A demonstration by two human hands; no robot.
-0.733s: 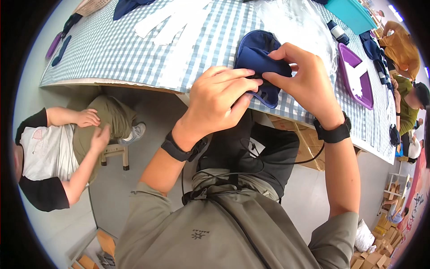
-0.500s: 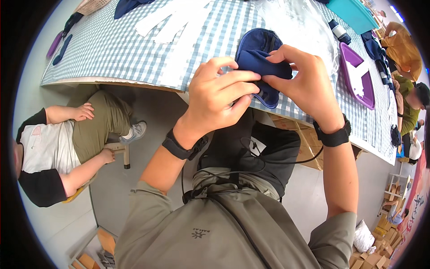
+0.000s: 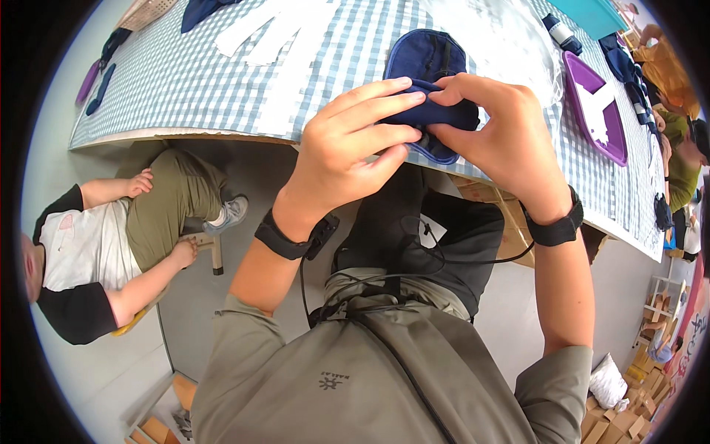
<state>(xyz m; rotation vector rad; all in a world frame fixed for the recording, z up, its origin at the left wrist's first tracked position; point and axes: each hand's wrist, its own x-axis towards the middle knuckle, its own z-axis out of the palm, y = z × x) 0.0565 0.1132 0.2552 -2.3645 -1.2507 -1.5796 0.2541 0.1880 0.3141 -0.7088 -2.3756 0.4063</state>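
Both hands work a dark navy fabric piece (image 3: 429,66), looks like a padded cap or pouch, at the near edge of the table (image 3: 185,89), which wears a blue-and-white checked cloth. Left hand (image 3: 347,152) curls around the lower fold of the fabric, fingers closed on it, thumb tucked under. Right hand (image 3: 503,140) pinches the same fold from the other side, fingertips meeting the left ones at the middle; both hands closed on the fabric, not spread. Top of the fabric lies flat on the cloth, lower part bunched between the hands and hanging just over the near edge. Black wristband (image 3: 285,238) on the left wrist, black watch (image 3: 553,229) on the right. White paper pattern pieces (image 3: 277,33) lie toward the far edge, left of the fabric. Purple tray (image 3: 614,140) with a white piece in it sits near the right edge; teal box (image 3: 592,13) at the far right corner. Dark purple tools (image 3: 96,70) at the far left corner, too small to tell. Another person (image 3: 89,244) in a white and black shirt and olive trousers sits on a stool below the left edge, well apart from the hands.
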